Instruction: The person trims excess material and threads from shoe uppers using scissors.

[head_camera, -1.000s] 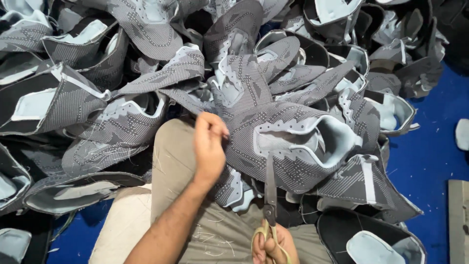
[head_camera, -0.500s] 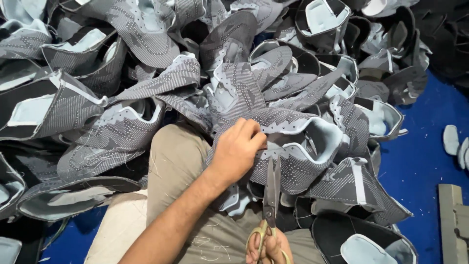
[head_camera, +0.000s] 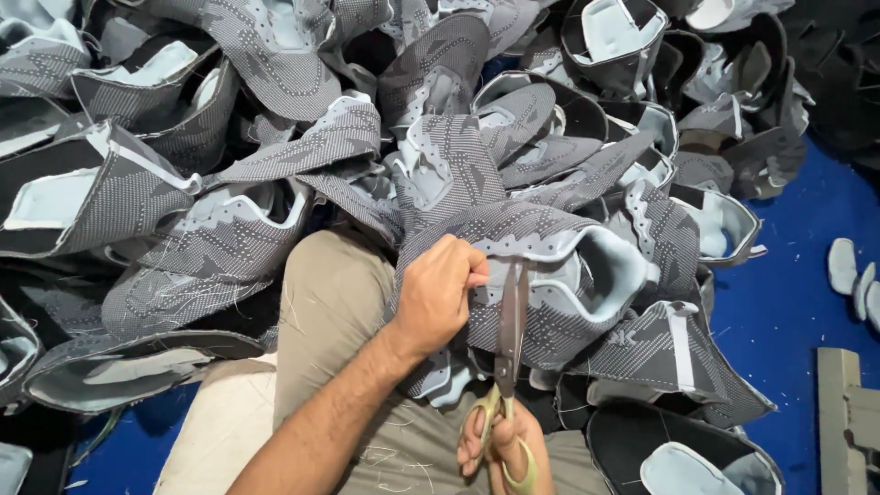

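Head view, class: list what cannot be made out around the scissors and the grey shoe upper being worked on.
- Right hand: cut off by the bottom edge; only the fingers in the yellow handles show.
- Scissors: blades look nearly closed; whether the tips touch the shoe upper cannot be told.
- Left hand: its fingertips curl under, hiding their grip on the upper's edge.
- Loose threads: too fine to see.

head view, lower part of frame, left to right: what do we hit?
Blue floor → tan trouser leg → left hand → scissors, held by the right hand → grey shoe upper → blue floor again → pale wooden piece.
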